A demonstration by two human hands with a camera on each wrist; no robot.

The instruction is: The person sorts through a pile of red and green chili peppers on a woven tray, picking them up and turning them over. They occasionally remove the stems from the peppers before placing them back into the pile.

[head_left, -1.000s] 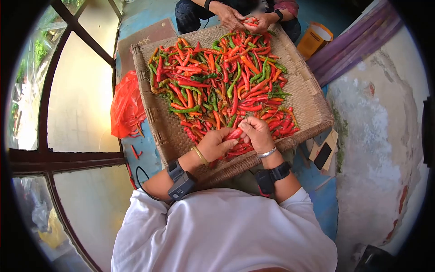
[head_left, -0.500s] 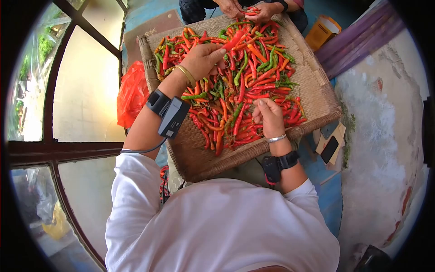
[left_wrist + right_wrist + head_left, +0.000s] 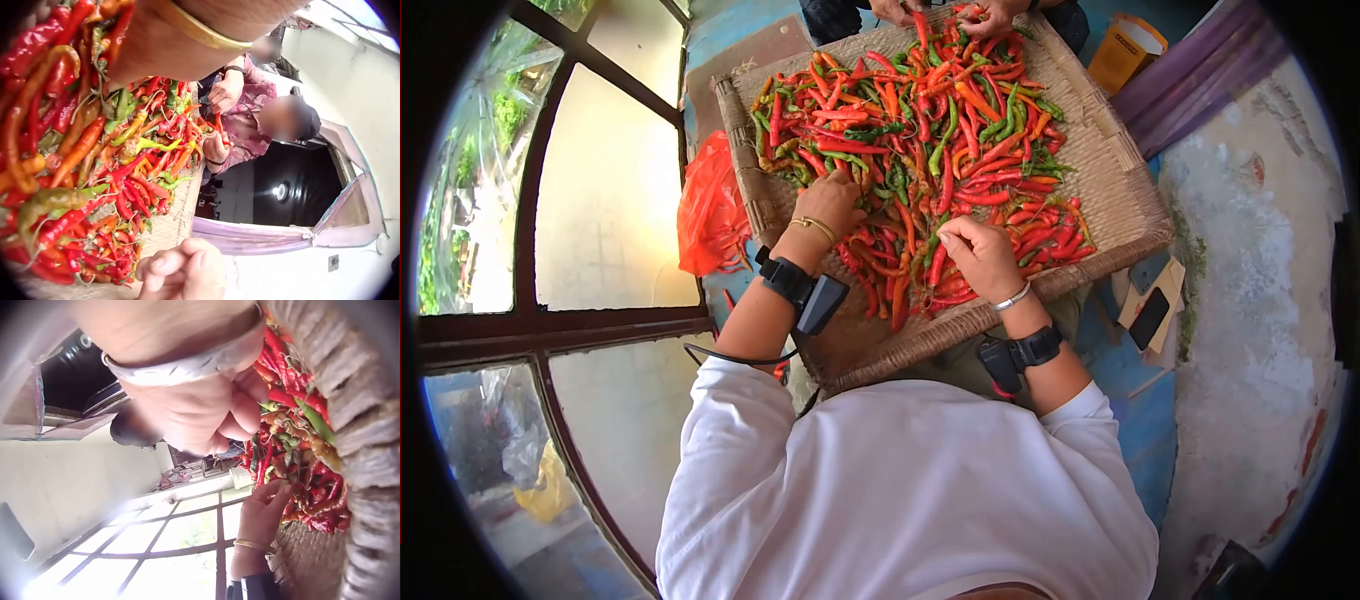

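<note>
My left hand (image 3: pixel 830 203), with a gold-coloured bangle, reaches down onto the left part of a heap of chili peppers (image 3: pixel 990 150). Its fingertips are down among the chilies, and I cannot tell whether they pinch one. The chilies are red, orange and green. My right hand (image 3: pixel 983 258), wearing a silver bangle, hovers over the near right side of the heap. Its fingers are loosely curled, and no chili shows in them in the left wrist view. All the chilies lie in a shallow woven tray (image 3: pixel 1135 220) in front of me.
Across the tray, another person's hands (image 3: pixel 988 16) handle red chilies at the far rim. A red plastic bag (image 3: pixel 710 205) sits left of the tray, beside the windows. To the right are a phone (image 3: pixel 1148 320), a yellow box (image 3: pixel 1125 52) and a purple curtain (image 3: pixel 1200 80).
Earlier my two hands met at a red chili; my left hand then carried it out over the heap. Now that hand is back lower, without that chili in sight. My right hand stays near the front rim.
</note>
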